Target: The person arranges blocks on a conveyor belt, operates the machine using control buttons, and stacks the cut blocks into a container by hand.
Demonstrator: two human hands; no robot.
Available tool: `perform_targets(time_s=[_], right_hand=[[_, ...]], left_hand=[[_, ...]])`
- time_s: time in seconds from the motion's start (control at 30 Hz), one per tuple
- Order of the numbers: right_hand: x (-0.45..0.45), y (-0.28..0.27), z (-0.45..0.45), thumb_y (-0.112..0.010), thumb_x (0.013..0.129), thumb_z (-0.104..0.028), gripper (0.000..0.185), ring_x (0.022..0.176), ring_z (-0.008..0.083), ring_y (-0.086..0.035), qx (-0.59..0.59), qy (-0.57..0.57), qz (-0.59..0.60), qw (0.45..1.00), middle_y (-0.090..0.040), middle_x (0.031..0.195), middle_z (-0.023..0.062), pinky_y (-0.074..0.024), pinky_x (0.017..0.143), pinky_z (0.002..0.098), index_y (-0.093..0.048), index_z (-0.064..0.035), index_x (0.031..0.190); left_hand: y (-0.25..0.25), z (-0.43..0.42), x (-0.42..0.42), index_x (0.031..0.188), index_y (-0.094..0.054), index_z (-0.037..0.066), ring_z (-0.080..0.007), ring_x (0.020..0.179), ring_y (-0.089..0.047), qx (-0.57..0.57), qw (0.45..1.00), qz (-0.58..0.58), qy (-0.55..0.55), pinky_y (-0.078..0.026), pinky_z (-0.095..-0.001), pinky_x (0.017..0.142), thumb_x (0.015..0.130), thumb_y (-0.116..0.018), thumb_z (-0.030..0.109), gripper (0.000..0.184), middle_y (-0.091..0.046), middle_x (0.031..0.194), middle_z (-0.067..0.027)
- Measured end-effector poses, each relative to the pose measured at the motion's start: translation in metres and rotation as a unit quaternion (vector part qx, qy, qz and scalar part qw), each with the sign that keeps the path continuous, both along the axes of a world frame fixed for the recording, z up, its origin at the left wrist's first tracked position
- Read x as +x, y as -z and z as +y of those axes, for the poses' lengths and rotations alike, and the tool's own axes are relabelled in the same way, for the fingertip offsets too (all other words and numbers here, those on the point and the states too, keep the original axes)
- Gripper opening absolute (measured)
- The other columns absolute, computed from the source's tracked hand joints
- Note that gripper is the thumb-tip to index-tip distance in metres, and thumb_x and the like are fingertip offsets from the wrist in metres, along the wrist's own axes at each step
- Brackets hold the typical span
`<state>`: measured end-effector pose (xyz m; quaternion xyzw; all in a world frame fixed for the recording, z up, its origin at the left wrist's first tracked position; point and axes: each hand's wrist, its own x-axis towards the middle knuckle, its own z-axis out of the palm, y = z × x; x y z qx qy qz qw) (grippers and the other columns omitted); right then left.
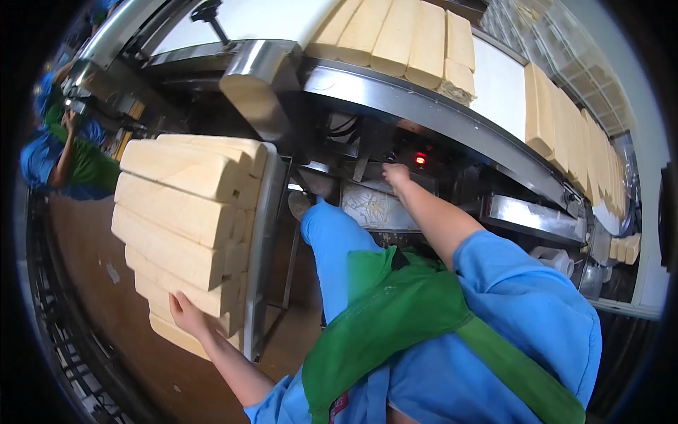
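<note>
My left hand is beside the lower part of a stack of long pale loaf-like blocks, its fingers apart and nothing held in them. The blocks lie in several layers against a grey upright panel. Under the conveyor's metal edge, my right hand reaches in near a red-lit switch. Its fingers are bent and partly hidden, and what they touch is too dark to make out.
More blocks lie on the conveyor belt, with another row at the right. A person in blue and green is at the far left. A rounded metal housing juts out at the top centre.
</note>
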<state>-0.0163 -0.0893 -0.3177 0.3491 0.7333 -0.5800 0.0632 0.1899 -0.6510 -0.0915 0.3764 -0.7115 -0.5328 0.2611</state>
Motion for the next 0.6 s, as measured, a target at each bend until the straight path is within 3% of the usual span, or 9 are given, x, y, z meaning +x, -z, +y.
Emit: perform_targets(time_s=[0.07,0.17,0.2,0.27,0.3,0.4,0.43,0.47,0.6], right_hand=[[-0.014,0.096,0.045,-0.053,0.093,-0.037,0.034,0.058,0.0181,-0.054,-0.124,0.180,-0.132,0.967,-0.066,0.079,0.0081,-0.0459,0.058,0.0336,-0.065,-0.0053,0.096],[-0.014,0.059,0.028,-0.045,0.095,-0.043,0.041,0.072,0.0224,-0.057,-0.267,0.267,-0.140,0.915,-0.066,0.090,0.0099,-0.0466,0.068,0.0407,-0.062,-0.0060,0.100],[-0.025,0.073,0.032,-0.042,0.095,-0.044,0.042,0.076,0.0233,-0.057,-0.302,0.285,-0.108,0.903,-0.066,0.093,0.0108,-0.0460,0.071,0.0409,-0.061,-0.0058,0.099],[-0.036,0.120,0.035,-0.038,0.096,-0.046,0.046,0.084,0.0251,-0.058,-0.371,0.320,-0.057,0.870,-0.065,0.099,0.0124,-0.0449,0.077,0.0415,-0.059,-0.0054,0.098],[-0.045,0.101,0.028,-0.033,0.097,-0.037,0.041,0.085,0.0223,-0.058,-0.429,0.363,-0.029,0.827,-0.064,0.089,0.0080,-0.0435,0.076,0.0363,-0.060,-0.0062,0.091],[-0.065,0.099,0.022,-0.036,0.096,-0.034,0.037,0.087,0.0229,-0.058,-0.463,0.525,-0.018,0.714,-0.065,0.094,0.0089,-0.0434,0.080,0.0365,-0.060,-0.0055,0.092],[-0.071,0.059,0.011,-0.038,0.094,-0.032,0.034,0.089,0.0234,-0.058,-0.426,0.564,-0.047,0.706,-0.066,0.094,0.0100,-0.0434,0.080,0.0385,-0.063,-0.0084,0.096],[-0.076,0.062,0.016,-0.038,0.095,-0.034,0.035,0.088,0.0240,-0.058,-0.404,0.562,-0.018,0.721,-0.065,0.092,0.0101,-0.0443,0.079,0.0409,-0.060,-0.0068,0.097],[-0.078,0.076,0.031,-0.040,0.095,-0.032,0.032,0.084,0.0231,-0.058,-0.457,0.554,0.011,0.696,-0.064,0.089,0.0100,-0.0444,0.076,0.0397,-0.058,-0.0063,0.098]], left_hand=[[-0.014,0.032,0.016,0.132,-0.046,-0.006,-0.0227,0.118,-0.050,-0.115,0.993,-0.017,-0.010,-0.042,-0.0337,0.098,0.095,-0.055,0.017,0.044,-0.051,0.132,-0.0148],[-0.018,0.067,0.051,0.128,-0.049,-0.005,-0.0235,0.114,-0.052,-0.192,0.980,-0.044,-0.030,-0.043,-0.0334,0.097,0.094,-0.056,0.011,0.039,-0.052,0.129,-0.0159],[-0.012,0.074,0.066,0.127,-0.050,-0.006,-0.0238,0.113,-0.053,-0.232,0.970,-0.064,-0.024,-0.043,-0.0337,0.097,0.093,-0.056,0.009,0.037,-0.052,0.128,-0.0164],[-0.012,0.106,0.087,0.123,-0.051,-0.006,-0.0254,0.111,-0.053,-0.206,0.976,-0.062,-0.023,-0.043,-0.0353,0.097,0.092,-0.056,0.006,0.034,-0.053,0.124,-0.0166],[-0.005,0.111,0.101,0.122,-0.052,-0.006,-0.0263,0.112,-0.053,-0.231,0.969,-0.087,-0.002,-0.044,-0.0360,0.097,0.090,-0.055,0.003,0.033,-0.053,0.124,-0.0171],[0.008,0.137,0.116,0.117,-0.052,-0.007,-0.0313,0.115,-0.050,-0.273,0.951,-0.135,0.048,-0.041,-0.0405,0.099,0.084,-0.054,-0.001,0.033,-0.050,0.125,-0.0191],[0.009,0.142,0.114,0.114,-0.052,-0.006,-0.0350,0.118,-0.047,-0.360,0.912,-0.175,0.087,-0.037,-0.0449,0.101,0.084,-0.054,0.002,0.030,-0.048,0.126,-0.0201],[0.009,0.149,0.103,0.113,-0.052,-0.006,-0.0357,0.119,-0.046,-0.367,0.910,-0.169,0.097,-0.036,-0.0457,0.101,0.085,-0.054,0.003,0.030,-0.048,0.126,-0.0200],[0.019,0.174,0.068,0.111,-0.053,-0.003,-0.0361,0.120,-0.043,-0.371,0.906,-0.143,0.144,-0.036,-0.0471,0.101,0.087,-0.054,0.004,0.025,-0.047,0.125,-0.0195]])
